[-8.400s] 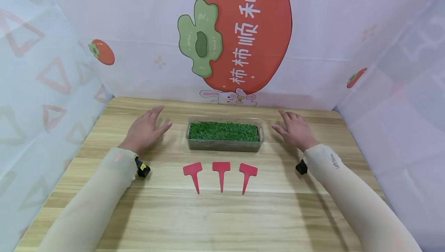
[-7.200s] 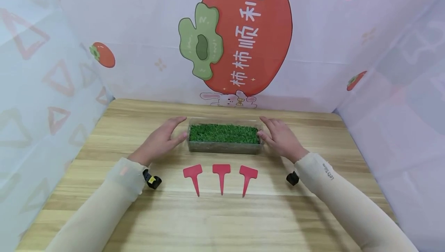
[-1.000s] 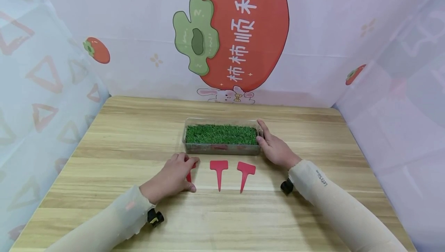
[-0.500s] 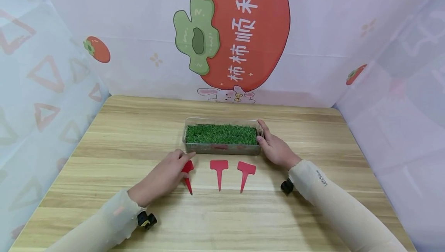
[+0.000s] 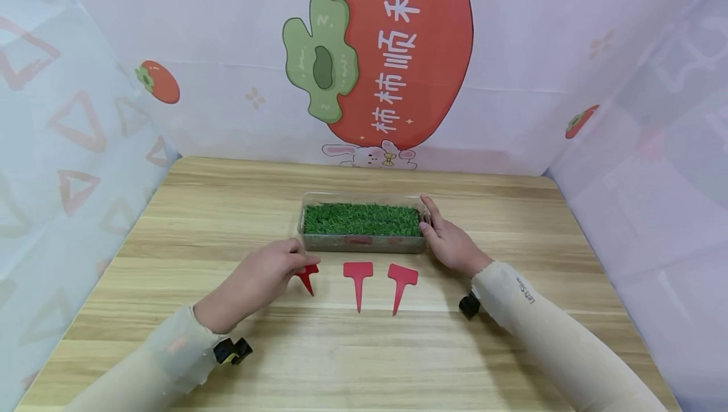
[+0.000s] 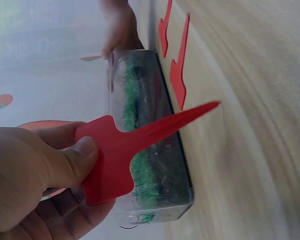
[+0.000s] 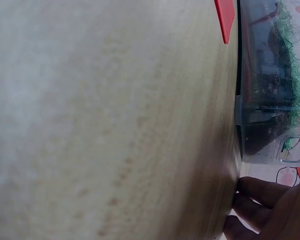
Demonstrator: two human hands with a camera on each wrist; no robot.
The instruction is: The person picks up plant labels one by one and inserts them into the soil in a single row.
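Note:
My left hand [image 5: 258,279] pinches the wide head of a red T-shaped plant label [image 6: 110,157] between thumb and fingers. Its pointed stem sticks out free, in front of the box's left part. Two more red plant labels, a middle one [image 5: 358,271] and a right one [image 5: 402,276], lie on the table with their points toward me. Behind them stands a clear plastic box [image 5: 364,245] filled with green artificial grass [image 5: 364,218]. My right hand [image 5: 455,244] holds the box's right end, thumb at the rim; in the right wrist view several fingers [image 7: 265,192] show beside that end.
The wooden table [image 5: 364,355] reaches back to a white cloth backdrop [image 5: 227,121] with a large printed persimmon. More printed cloth stands along the left and right sides. Black wrist cameras, a left one [image 5: 232,351] and a right one [image 5: 469,304], hang below the cuffs.
My left hand has taken hold of the left plant label and lifted it off the table, drawing slightly left and back. Earlier, the right hand moved in to the box's end and now stays there.

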